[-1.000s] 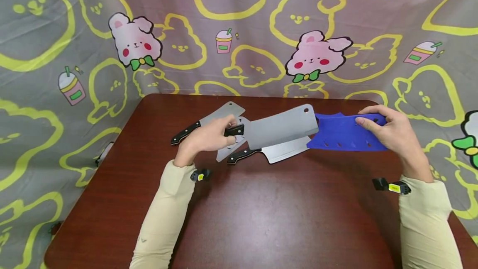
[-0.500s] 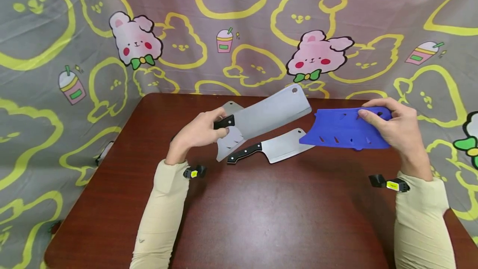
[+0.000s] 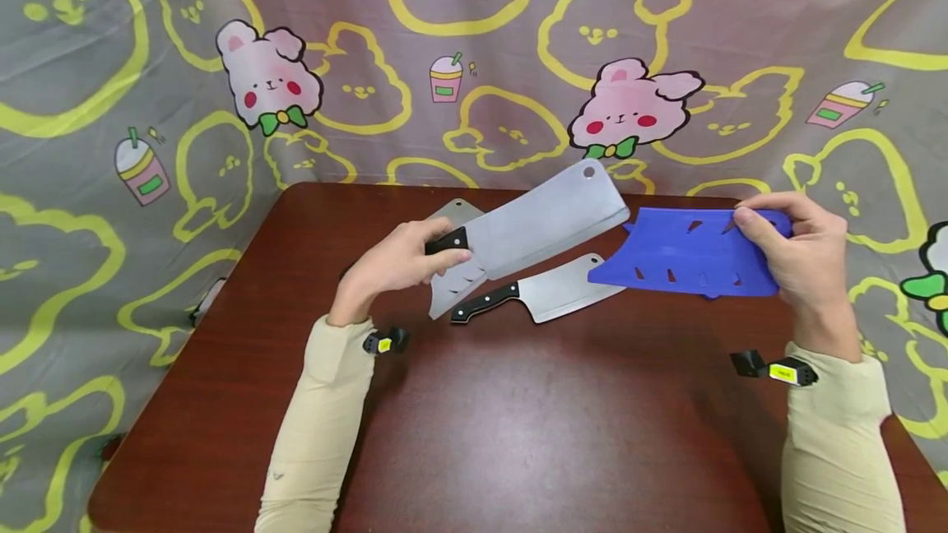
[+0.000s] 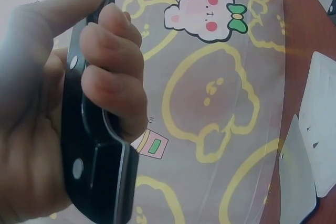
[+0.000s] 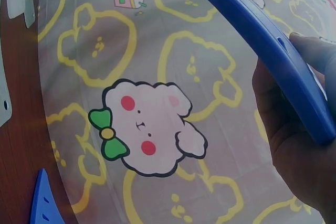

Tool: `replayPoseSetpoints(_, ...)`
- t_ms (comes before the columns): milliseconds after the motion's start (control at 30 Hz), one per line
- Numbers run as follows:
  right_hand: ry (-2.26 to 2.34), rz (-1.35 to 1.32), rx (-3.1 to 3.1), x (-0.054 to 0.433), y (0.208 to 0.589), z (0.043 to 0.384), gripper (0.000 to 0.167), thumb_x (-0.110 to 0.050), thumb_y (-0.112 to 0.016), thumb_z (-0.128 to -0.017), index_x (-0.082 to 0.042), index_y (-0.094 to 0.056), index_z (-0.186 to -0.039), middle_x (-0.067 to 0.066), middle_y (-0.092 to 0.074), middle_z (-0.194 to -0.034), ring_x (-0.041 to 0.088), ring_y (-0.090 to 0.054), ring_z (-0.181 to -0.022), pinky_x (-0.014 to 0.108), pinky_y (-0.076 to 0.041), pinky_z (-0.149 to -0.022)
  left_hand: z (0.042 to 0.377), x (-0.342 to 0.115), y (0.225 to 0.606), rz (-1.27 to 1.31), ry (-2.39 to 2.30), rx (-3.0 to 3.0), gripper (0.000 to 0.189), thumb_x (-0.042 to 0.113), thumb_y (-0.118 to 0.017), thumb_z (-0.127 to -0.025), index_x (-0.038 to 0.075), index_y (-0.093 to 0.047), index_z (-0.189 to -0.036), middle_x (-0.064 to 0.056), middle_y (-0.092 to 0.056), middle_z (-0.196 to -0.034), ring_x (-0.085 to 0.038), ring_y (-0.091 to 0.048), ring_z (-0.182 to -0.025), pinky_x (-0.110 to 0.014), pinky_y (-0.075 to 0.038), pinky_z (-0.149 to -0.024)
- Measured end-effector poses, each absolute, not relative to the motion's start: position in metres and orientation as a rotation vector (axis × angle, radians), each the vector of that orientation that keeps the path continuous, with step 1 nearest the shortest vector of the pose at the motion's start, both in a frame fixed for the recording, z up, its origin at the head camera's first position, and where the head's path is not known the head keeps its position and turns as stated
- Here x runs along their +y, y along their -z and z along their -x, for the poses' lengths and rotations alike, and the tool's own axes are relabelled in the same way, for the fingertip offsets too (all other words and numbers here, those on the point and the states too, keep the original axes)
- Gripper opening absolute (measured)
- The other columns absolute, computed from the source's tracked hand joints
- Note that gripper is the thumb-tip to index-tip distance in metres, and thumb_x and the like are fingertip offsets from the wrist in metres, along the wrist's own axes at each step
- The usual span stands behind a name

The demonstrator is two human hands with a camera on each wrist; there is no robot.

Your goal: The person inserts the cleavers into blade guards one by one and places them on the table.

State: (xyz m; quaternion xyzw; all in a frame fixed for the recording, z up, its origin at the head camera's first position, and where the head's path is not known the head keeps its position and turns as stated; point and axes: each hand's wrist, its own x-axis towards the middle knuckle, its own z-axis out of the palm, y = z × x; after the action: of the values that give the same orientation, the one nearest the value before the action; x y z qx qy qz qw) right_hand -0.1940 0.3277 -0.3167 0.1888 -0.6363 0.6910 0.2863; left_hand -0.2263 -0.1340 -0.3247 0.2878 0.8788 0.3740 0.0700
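While the cleaver (image 3: 550,217), its handle (image 3: 447,242) clamped in the left grip (image 3: 396,260), jutted rightward over the desk (image 3: 533,418), the right grip (image 3: 809,247) pinched the blue piece (image 3: 689,253). Fitting or parting the two seemed the step, the next likely calling for steady alignment.

Curtained-off recording station; building type not determinable. A cartoon-rabbit fabric curtain (image 3: 511,39) surrounds the reddish-brown table (image 3: 548,410) from nine through twelve to three o'clock. Wrist-worn cameras (image 3: 384,343) noted.
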Motion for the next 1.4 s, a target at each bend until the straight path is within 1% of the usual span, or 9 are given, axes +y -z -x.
replayPoseSetpoints(267, -1.839, -0.536, -1.651, 0.325, 0.314, 0.195, 0.018, 0.019, -0.067, -0.078, 0.025, -0.061, -0.094, 0.009, -0.072, -0.078, 0.012, -0.063, -0.058, 0.016, -0.051, -0.053, 0.225, -0.131, 0.321, -0.893, -1.165, 2.605, 0.027, 0.041, -0.057, -0.098, 0.016, -0.055, -0.088, -0.004, -0.056, -0.069, -0.02, -0.054, -0.054, -0.032, -0.043, -0.057)
replayPoseSetpoints(600, -1.86, -0.518, -1.639, 0.324, 0.317, 0.193, 0.015, 0.021, -0.065, -0.078, 0.024, -0.062, -0.092, 0.009, -0.071, -0.078, 0.012, -0.063, -0.056, 0.016, -0.052, -0.053, 0.224, -0.132, 0.323, -0.895, -1.195, 2.59, 0.026, 0.039, -0.059, -0.098, 0.015, -0.056, -0.09, -0.003, -0.054, -0.068, -0.02, -0.052, -0.055, -0.03, -0.042, -0.055)
replayPoseSetpoints(700, -1.851, -0.529, -1.646, 0.322, 0.318, 0.193, 0.014, 0.021, -0.064, -0.078, 0.023, -0.063, -0.092, 0.009, -0.072, -0.079, 0.011, -0.064, -0.056, 0.016, -0.051, -0.052, 0.225, -0.131, 0.325, -0.927, -1.211, 2.574, 0.024, 0.038, -0.058, -0.098, 0.015, -0.058, -0.09, -0.003, -0.054, -0.067, -0.019, -0.052, -0.053, -0.029, -0.041, -0.052)
replayPoseSetpoints(833, -1.834, -0.554, -1.615, 0.323, 0.318, 0.195, 0.013, 0.021, -0.064, -0.078, 0.024, -0.063, -0.091, 0.009, -0.072, -0.079, 0.012, -0.064, -0.059, 0.016, -0.052, -0.054, 0.227, -0.13, 0.326, -0.967, -1.258, 2.544, 0.024, 0.036, -0.059, -0.099, 0.017, -0.058, -0.084, -0.002, -0.053, -0.062, -0.018, -0.05, -0.049, -0.027, -0.038, -0.046)
replayPoseSetpoints(900, -1.824, -0.553, -1.595, 0.324, 0.317, 0.196, 0.014, 0.021, -0.065, -0.078, 0.025, -0.062, -0.091, 0.009, -0.072, -0.078, 0.013, -0.064, -0.059, 0.016, -0.052, -0.054, 0.227, -0.129, 0.326, -0.976, -1.28, 2.517, 0.027, 0.037, -0.059, -0.098, 0.017, -0.057, -0.08, -0.003, -0.052, -0.061, -0.018, -0.047, -0.047, -0.026, -0.036, -0.044)
replayPoseSetpoints(1067, -1.85, -0.538, -1.543, 0.326, 0.317, 0.194, 0.014, 0.021, -0.066, -0.077, 0.026, -0.062, -0.089, 0.011, -0.072, -0.074, 0.013, -0.064, -0.055, 0.016, -0.051, -0.052, 0.223, -0.13, 0.323, -0.94, -1.29, 2.441, 0.035, 0.041, -0.059, -0.097, 0.017, -0.054, -0.074, -0.003, -0.048, -0.059, -0.018, -0.042, -0.045, -0.027, -0.03, -0.041)
replayPoseSetpoints(1167, -1.859, -0.542, -1.553, 0.328, 0.317, 0.193, 0.013, 0.022, -0.065, -0.077, 0.025, -0.063, -0.089, 0.011, -0.071, -0.072, 0.012, -0.064, -0.053, 0.017, -0.051, -0.051, 0.22, -0.132, 0.319, -0.912, -1.255, 2.419, 0.035, 0.043, -0.059, -0.097, 0.018, -0.056, -0.073, -0.003, -0.047, -0.059, -0.018, -0.041, -0.045, -0.027, -0.029, -0.04)
replayPoseSetpoints(1267, -1.867, -0.548, -1.56, 0.329, 0.316, 0.192, 0.011, 0.022, -0.064, -0.077, 0.024, -0.064, -0.088, 0.01, -0.071, -0.071, 0.012, -0.064, -0.052, 0.016, -0.051, -0.051, 0.219, -0.136, 0.317, -0.943, -1.191, 2.383, 0.021, 0.039, -0.06, -0.097, 0.023, -0.065, -0.083, -0.003, -0.047, -0.056, -0.017, -0.041, -0.044, -0.026, -0.03, -0.041)
replayPoseSetpoints(1400, -1.898, -0.553, -1.534, 0.33, 0.315, 0.192, 0.009, 0.024, -0.063, -0.077, 0.023, -0.065, -0.086, 0.011, -0.071, -0.07, 0.013, -0.065, -0.052, 0.017, -0.052, -0.051, 0.217, -0.14, 0.317, -1.024, -1.127, 2.333, 0.009, 0.032, -0.061, -0.098, 0.027, -0.069, -0.099, -0.002, -0.048, -0.054, -0.015, -0.042, -0.044, -0.026, -0.036, -0.045)
